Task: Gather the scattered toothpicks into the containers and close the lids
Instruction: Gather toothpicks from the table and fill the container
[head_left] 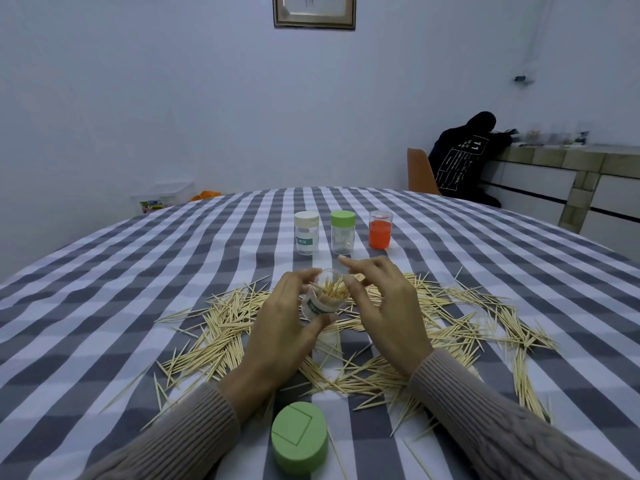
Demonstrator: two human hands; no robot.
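Centrally, left hand [280,327] grips an open clear jar [323,299] part-filled with toothpicks, tilted, above the checked table [104,271]. Jar label partly covered by fingers, unreadable. Right hand [381,306] beside jar mouth, fingers loosely spread; whether it pinches anything cannot be told. Scattered toothpicks [221,327] surround; some hidden under forearms. Green lid [299,438] nearest.
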